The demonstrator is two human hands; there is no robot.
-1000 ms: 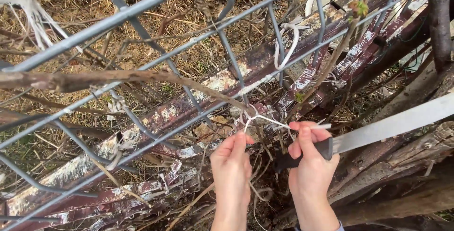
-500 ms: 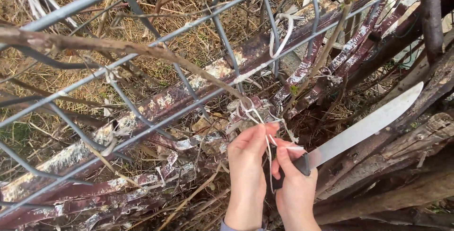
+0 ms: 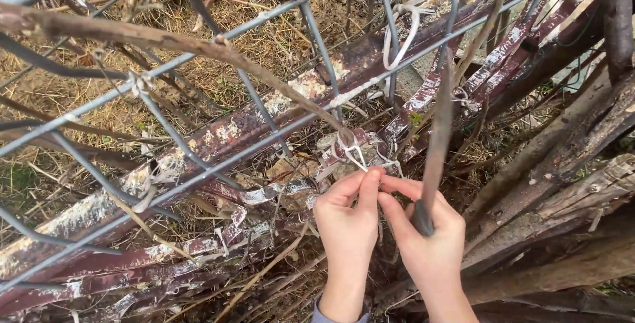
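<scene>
A grey wire fence [image 3: 198,58] crosses rusty peeling beams [image 3: 218,134] (over dry grass [image 3: 86,91]).

Two bare hands are seen from above at the lower middle of the view. No gloves, rings or watch are worn on the left hand [image 3: 347,227] or the right hand [image 3: 430,243]. The nails are kept short and unpainted. Both wrists are uncovered where they show. At the bottom edge, beneath the left wrist, a small strip of grey-blue sleeve cuff [image 3: 322,312] is visible. Nothing more of the clothing can be made out.
</scene>
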